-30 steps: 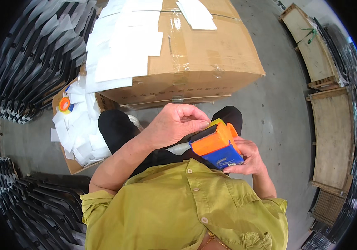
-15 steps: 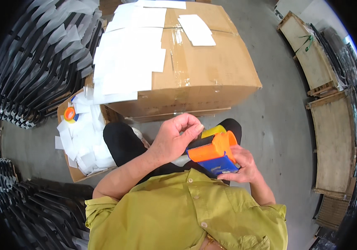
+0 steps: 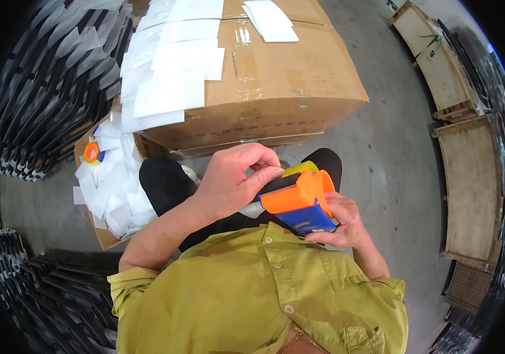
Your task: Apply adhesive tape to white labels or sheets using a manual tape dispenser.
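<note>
My right hand [image 3: 345, 223] is wrapped round an orange and blue tape dispenser [image 3: 299, 197] with a toothed cutting edge, held in front of my lap. A yellow tape roll [image 3: 300, 169] shows at its far side. Just left of that roll, my left hand [image 3: 240, 177] is closed, thumb and forefinger pinched together. Whatever lies between those fingertips is too small to make out.
A big cardboard box [image 3: 288, 71] stands ahead, with white foam sheets [image 3: 170, 94] along its left top. An open carton [image 3: 109, 239] of white pieces, an orange-cored tape roll [image 3: 91, 152] on them, is at left. Black frames [image 3: 46, 100] are stacked left; wooden crates [image 3: 470, 189] line the right.
My view has shifted, so the box sits higher in the picture. My left hand remains pinched beside the dispenser, which stays in my right hand.
</note>
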`<state>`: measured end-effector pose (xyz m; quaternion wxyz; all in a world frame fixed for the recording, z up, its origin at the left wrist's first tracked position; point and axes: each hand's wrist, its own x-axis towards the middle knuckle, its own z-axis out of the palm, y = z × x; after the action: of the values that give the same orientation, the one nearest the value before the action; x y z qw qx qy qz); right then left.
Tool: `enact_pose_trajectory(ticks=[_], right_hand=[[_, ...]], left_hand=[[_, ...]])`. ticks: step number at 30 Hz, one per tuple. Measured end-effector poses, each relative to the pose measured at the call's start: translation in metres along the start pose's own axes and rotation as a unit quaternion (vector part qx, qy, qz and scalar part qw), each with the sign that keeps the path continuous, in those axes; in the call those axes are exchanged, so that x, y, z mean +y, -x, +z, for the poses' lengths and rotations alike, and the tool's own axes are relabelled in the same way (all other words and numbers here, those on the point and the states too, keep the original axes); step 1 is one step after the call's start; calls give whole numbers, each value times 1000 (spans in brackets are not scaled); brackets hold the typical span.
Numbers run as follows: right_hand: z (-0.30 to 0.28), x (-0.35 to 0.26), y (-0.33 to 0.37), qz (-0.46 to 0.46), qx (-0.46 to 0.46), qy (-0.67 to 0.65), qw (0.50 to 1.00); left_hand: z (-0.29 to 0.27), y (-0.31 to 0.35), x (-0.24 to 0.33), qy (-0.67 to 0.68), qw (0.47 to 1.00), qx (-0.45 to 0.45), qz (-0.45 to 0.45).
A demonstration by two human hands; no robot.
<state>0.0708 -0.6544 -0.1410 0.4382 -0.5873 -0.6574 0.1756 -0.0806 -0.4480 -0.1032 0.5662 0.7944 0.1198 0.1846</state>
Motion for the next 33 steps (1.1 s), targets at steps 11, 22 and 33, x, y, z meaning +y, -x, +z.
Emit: enact_pose_trajectory(ticks=[11, 22, 33], right_hand=[[4, -16, 10, 82, -4, -70, 994], [3, 1, 6, 74, 12, -57, 996], [9, 12, 4, 89, -8, -96, 991]], left_hand=[[3, -5, -2, -16, 998, -11, 67], [13, -19, -19, -56, 994, 26, 91], [13, -20, -20, -48, 994, 56, 74]])
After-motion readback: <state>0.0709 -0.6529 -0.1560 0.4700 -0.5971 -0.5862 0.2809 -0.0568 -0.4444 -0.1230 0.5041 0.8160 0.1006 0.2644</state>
